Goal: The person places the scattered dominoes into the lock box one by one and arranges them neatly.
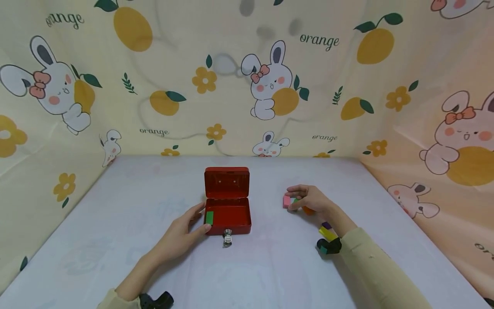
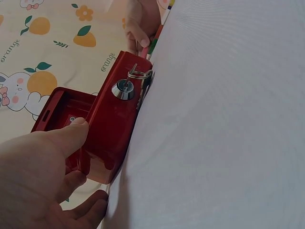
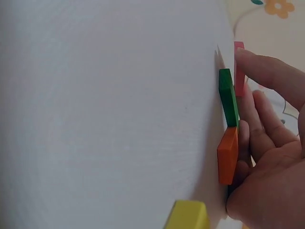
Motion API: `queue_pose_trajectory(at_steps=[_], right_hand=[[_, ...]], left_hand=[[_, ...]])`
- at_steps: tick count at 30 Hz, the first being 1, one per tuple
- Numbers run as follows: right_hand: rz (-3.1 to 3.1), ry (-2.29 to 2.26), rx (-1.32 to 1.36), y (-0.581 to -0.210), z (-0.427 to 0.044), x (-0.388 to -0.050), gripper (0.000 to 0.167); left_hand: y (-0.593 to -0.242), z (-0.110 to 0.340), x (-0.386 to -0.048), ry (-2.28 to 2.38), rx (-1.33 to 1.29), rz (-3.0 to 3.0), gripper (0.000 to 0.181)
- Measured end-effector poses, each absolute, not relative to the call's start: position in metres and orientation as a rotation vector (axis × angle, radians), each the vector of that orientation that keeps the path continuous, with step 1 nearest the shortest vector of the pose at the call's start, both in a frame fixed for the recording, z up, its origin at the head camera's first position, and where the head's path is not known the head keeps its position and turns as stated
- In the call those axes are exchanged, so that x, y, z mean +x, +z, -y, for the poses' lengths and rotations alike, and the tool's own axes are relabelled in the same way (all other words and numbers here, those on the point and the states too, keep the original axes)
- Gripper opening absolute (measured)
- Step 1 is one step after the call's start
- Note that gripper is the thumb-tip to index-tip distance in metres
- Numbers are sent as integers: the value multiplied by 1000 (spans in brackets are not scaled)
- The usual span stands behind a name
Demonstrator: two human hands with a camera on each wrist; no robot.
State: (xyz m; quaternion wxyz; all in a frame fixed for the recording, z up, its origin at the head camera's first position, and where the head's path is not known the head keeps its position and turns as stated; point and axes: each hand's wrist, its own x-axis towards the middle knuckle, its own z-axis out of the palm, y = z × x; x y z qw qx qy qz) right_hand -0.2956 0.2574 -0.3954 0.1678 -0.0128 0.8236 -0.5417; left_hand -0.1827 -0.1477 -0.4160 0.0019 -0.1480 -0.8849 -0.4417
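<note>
A red cash box (image 1: 241,230) stands on the table with its lid (image 1: 227,182) raised and keys (image 1: 227,238) in its front lock. Inside, along the left wall, lies a green block (image 1: 209,217). My left hand (image 1: 180,235) holds the box's left side, thumb at the front corner and fingers along the outer wall. To the right of the box, my right hand (image 1: 313,201) pinches a pink block (image 1: 287,201) between thumb and fingers. Another green block (image 3: 228,98) and an orange block (image 3: 228,156) stand beside its palm in the right wrist view.
Nearer the right forearm lie a purple block (image 1: 326,225), a yellow block (image 1: 328,234) and a teal block (image 1: 323,249), the last partly hidden by the black wrist camera (image 1: 334,245). Patterned cloth (image 1: 231,107) rises behind the white table (image 1: 270,274) and at both sides.
</note>
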Motion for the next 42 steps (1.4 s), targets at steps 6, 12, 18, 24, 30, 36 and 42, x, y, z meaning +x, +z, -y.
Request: queue_pose_trajectory(at_steps=[6, 12, 18, 24, 30, 36, 42], right_hand=[[-2310, -1595, -20, -394, -259, -294, 65], [-2300, -1626, -38, -395, -261, -292, 65], [-2324, -1640, -52, -393, -259, -290, 65], [-2381, -1653, -68, -393, -255, -290, 65], [-2436, -1674, -108, -394, -252, -288, 62], [-2450, -1725, -129, -393, -249, -287, 60], [-2480, -1702, -168, -390, -242, -286, 60]], left_hand=[[-416, 148, -182, -1394, -477, 2763, 72], [-417, 148, -182, -1402, -471, 2769, 70], [-416, 148, -182, -1406, -473, 2765, 71], [-417, 147, -182, -1389, -474, 2768, 73], [-416, 147, -181, -1395, -476, 2764, 72], [-416, 147, -181, -1409, -476, 2762, 71], [-416, 148, -181, -1430, -485, 2749, 70]])
